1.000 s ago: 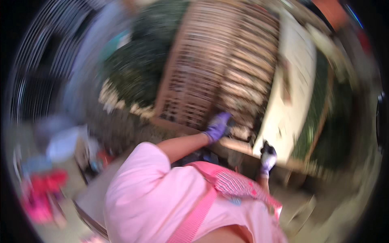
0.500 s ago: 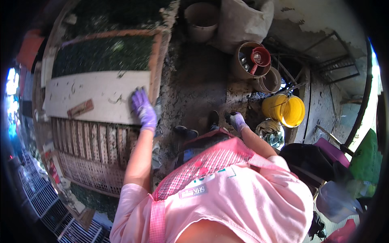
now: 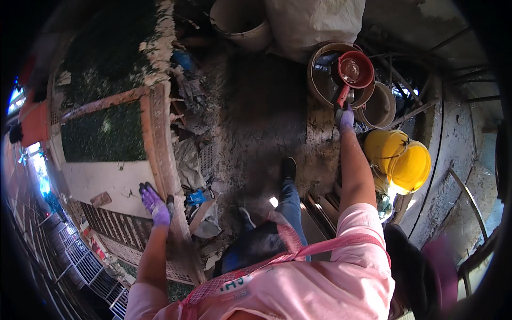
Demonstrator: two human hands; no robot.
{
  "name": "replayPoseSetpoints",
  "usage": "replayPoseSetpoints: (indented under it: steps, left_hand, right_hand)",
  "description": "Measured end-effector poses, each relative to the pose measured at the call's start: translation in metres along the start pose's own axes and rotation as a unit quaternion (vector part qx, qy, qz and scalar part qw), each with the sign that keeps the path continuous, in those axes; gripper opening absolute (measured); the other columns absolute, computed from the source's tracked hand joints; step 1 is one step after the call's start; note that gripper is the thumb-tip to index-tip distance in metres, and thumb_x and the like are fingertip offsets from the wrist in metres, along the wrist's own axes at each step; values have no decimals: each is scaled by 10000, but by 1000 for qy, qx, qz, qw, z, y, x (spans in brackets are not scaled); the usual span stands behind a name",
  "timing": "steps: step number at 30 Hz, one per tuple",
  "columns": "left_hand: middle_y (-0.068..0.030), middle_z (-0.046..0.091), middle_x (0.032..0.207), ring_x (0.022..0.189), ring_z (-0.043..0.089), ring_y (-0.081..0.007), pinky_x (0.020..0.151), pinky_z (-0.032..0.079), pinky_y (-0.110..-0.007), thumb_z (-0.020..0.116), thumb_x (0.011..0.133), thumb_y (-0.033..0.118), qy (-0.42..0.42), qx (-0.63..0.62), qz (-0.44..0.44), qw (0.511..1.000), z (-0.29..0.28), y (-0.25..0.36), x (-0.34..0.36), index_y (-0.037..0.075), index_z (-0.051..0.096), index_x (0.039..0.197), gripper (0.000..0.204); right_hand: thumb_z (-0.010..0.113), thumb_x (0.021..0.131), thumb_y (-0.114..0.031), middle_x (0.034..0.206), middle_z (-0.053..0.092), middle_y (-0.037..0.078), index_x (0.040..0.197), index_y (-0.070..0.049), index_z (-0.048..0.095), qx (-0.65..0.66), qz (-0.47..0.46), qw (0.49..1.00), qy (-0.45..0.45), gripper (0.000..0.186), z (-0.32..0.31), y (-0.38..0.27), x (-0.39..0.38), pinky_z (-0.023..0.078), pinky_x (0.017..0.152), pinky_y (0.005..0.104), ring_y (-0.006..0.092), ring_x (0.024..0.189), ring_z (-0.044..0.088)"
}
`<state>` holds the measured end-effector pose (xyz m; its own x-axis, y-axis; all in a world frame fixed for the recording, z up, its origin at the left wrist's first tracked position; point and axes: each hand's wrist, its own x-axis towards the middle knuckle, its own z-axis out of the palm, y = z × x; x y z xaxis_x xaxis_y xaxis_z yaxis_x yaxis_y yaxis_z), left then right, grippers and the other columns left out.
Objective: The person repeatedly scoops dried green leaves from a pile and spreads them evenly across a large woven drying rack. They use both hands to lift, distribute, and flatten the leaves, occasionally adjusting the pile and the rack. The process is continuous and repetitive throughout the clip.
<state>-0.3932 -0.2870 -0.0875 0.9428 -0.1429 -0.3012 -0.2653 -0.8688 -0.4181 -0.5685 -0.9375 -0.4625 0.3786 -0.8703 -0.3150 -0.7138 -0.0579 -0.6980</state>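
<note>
My left hand [image 3: 154, 205], in a purple glove with dark fingertips, rests on a pale board [image 3: 112, 175] at the left, its fingers outstretched and holding nothing. A small reddish-brown block [image 3: 101, 199] lies on the same board. Farther off and to the right, my right hand [image 3: 345, 119], gloved alike, is closed at the handle end of a red dipper [image 3: 356, 70]; the fingers themselves are partly hidden. The dipper sits at the top of a round bucket [image 3: 316, 88] that holds dark liquid.
Dark green material fills a wood-framed bed [image 3: 154, 133] beyond the board. Beside the bucket are another tub [image 3: 391, 109] and a yellow bucket [image 3: 397, 160]. A large pale sack [image 3: 320, 24] and a greyish tub [image 3: 250, 38] stand at the back. Metal bars lean at the right.
My right hand has moved forward from beside my body to the red dipper's handle and closed there. I have shifted forward; my left hand stays on the board, nearer its edge.
</note>
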Motion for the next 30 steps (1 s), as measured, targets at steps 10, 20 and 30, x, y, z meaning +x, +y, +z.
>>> replayPoseSetpoints:
  steps: [10, 20, 30]
  left_hand:
    - [-308, 32, 1540, 1438, 49, -437, 1188, 64, -452, 654, 849, 396, 21, 11, 30, 999, -23, 10, -10, -129, 38, 1458, 1013]
    - [-306, 24, 1540, 1432, 56, -447, 1185, 72, -465, 665, 844, 380, -2, -17, 10, 1000, -12, 6, 3, -112, 32, 1465, 1014]
    - [-308, 97, 1533, 1429, 103, -446, 1179, 100, -487, 637, 832, 482, 32, 10, 27, 999, 0, -4, 4, -82, 92, 1478, 1016]
  right_hand:
    - [542, 899, -408, 963, 644, 62, 973, -81, 645, 64, 278, 956, 70, 351, 52, 22, 118, 467, 760, 337, 199, 841, 562]
    - [720, 760, -372, 816, 649, 104, 920, -91, 593, 28, 332, 943, -18, 347, -27, -19, 97, 516, 671, 424, 279, 763, 648]
    - [633, 863, -318, 803, 633, 62, 960, -105, 630, 151, 224, 948, -166, 234, -40, -31, 74, 455, 637, 327, 205, 703, 598]
